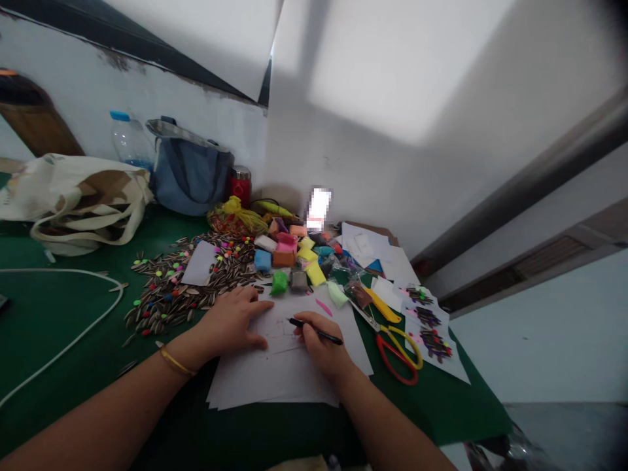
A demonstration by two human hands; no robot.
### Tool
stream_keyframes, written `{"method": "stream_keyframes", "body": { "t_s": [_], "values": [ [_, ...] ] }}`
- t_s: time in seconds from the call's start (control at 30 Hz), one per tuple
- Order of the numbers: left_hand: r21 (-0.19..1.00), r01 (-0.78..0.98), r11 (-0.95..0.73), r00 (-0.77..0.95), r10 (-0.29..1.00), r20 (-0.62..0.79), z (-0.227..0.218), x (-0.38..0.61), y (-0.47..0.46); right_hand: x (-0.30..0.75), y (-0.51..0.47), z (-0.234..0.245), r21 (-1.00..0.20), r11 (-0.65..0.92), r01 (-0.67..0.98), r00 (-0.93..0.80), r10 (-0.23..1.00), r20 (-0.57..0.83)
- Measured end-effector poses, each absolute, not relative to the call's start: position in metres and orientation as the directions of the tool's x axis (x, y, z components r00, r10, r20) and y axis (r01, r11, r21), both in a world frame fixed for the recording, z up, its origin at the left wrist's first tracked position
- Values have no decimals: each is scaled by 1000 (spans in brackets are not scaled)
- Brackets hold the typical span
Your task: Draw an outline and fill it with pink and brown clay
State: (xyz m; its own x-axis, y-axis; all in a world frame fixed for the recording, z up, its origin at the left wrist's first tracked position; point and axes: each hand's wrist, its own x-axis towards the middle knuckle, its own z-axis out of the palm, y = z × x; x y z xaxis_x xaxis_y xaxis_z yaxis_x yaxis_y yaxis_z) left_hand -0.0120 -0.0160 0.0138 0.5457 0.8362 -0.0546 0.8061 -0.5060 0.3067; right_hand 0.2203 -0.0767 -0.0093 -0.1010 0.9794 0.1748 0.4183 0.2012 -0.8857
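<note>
Head view on my remote feed, from the left: striped seeds (pixel 223 278) lie beside the left hand (pixel 233 320), which rests on the white paper (pixel 260 386), thumb apart from the forefinger, gripping nothing I can see. Between the hands sits a faint line sketch (pixel 280 329). Just right of it, the black pen (pixel 328 336) is pinched in the fingers of the right hand (pixel 324 356), the nearer one to it. Its tip points left, toward the left hand; its long axis slants down to the right across the sheet. Whether tip meets paper, I cannot tell.
</note>
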Motion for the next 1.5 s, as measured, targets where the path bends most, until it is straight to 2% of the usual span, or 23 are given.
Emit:
{"method": "stream_keyframes", "body": {
  "t_s": [0.33,0.87,1.3,1.5],
  "values": [
    [310,820,-481,526,847,-79,14,-11,-16,216,-79,-4,-798,129,589,-78,992,102],
    [309,812,-496,536,842,-59,14,-12,-16,220,-77,-12,-794,145,590,-53,989,141],
    [307,809,-502,542,838,-56,12,-12,-14,217,-77,-7,-780,95,618,-36,995,93],
    [292,806,-516,550,834,-43,12,-12,-14,218,-76,-6,-789,142,598,-44,989,144]
  ]
}}
